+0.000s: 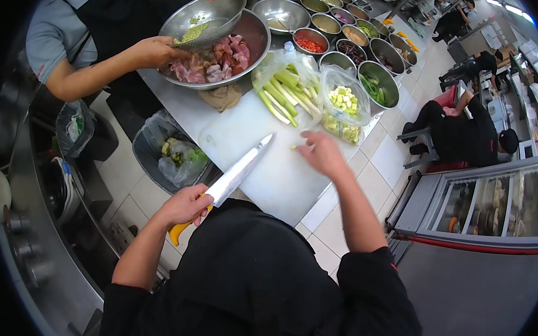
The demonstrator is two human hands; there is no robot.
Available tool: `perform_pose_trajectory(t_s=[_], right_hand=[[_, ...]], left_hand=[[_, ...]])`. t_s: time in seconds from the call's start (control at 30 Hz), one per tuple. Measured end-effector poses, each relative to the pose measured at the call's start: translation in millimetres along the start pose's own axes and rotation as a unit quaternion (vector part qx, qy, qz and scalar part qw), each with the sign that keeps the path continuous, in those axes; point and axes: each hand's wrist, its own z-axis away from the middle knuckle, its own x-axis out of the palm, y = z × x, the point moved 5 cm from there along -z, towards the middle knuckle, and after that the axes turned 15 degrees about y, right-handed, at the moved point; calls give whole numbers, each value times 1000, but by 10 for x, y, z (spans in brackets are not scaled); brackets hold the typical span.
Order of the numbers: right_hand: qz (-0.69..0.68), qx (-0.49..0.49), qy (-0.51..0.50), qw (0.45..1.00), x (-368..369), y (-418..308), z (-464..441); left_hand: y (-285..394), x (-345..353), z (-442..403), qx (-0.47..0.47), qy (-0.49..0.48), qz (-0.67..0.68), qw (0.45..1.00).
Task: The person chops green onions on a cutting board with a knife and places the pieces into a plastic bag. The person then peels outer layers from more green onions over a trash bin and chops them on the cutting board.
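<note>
My left hand (186,207) is closed round the yellow handle of a kitchen knife (242,168), whose blade points up and away over the white cutting board (261,195). Over the board's right side, my right hand (322,154) has its fingers apart, slightly blurred. A small pale green piece (293,147) lies by its fingertips. Just beyond the board are green celery-like stalks (284,95) in a clear plastic bag. To their right, another clear bag holds diced pale green pieces (343,101), close to my right hand.
Opposite on the left, a co-worker holds a metal strainer (219,18) over a steel bowl of raw meat (226,54). Several metal bowls of ingredients, including chopped red pieces (309,42), line the table's back. A lined waste bin (165,152) stands left; a glass-topped fridge (482,202) right.
</note>
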Motion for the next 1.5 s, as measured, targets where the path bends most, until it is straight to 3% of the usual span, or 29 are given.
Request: perform_pose_trajectory(t_s=[0.03, 0.17, 0.3, 0.37, 0.43, 0.53, 0.73, 0.83, 0.97, 1.27, 1.37, 1.47, 1.5], right_hand=[[5, -32, 15, 999, 158, -14, 92], [7, -3, 38, 999, 400, 25, 114], [12, -67, 193, 979, -280, -75, -154], [-9, -50, 262, 964, -720, -19, -464], [117, -86, 254, 956, -1078, -81, -711], [44, -87, 227, 969, -1133, -370, -857], [40, -79, -24, 996, 24, -578, -1025], [154, -60, 15, 986, 435, -484, -1123], [188, -45, 8, 981, 702, -341, -1174], [194, 42, -27, 980, 542, -203, -1215], [220, -3, -68, 973, 409, -133, -1048], [284, 17, -103, 953, 432, -110, -963], [272, -2, -71, 960, 435, -173, -956]], left_hand=[[-4, 29, -21, -6, -9, 11, 1000], [217, 215, -129, 17, -56, -27, 998], [404, 197, -60, 30, -52, -36, 998], [447, 149, -13, 41, -34, -39, 998], [459, 83, 19, 48, -15, -31, 998], [343, -55, 54, 39, 15, -1, 999], [-86, -85, 91, -11, 61, 7, 998], [-213, -42, 153, -17, 52, 36, 998], [-337, -28, 204, -20, 55, 43, 997], [-339, -94, 260, -5, 53, 20, 998], [-424, -98, 231, -10, 48, 36, 998], [-435, -92, 206, -12, 42, 39, 998], [-420, -97, 193, -11, 42, 35, 998]])
